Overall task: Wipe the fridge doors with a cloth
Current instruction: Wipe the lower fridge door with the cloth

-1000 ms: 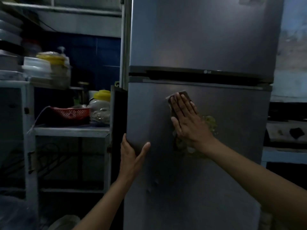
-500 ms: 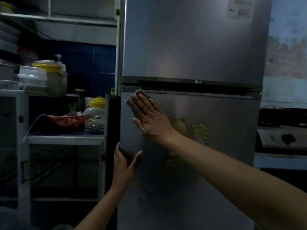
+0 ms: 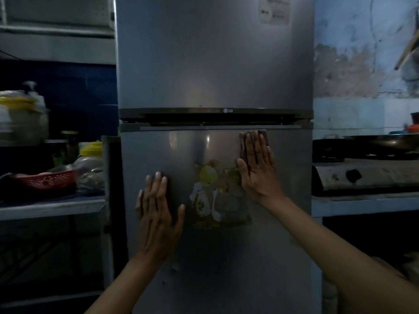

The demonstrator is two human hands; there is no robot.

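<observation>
1. Under my flat right hand (image 3: 256, 168) the cloth (image 3: 264, 138) sits pressed on the lower fridge door (image 3: 290, 223), just below its top edge; my left hand (image 3: 158, 214) rests open beside the sticker (image 3: 215, 196).
2. Risk, I think: the cloth slips from under straight fingers, or snags the peeling sticker.
3. Half a second ago the cloth was at the door's left corner, and my left hand held the door's edge.
</observation>
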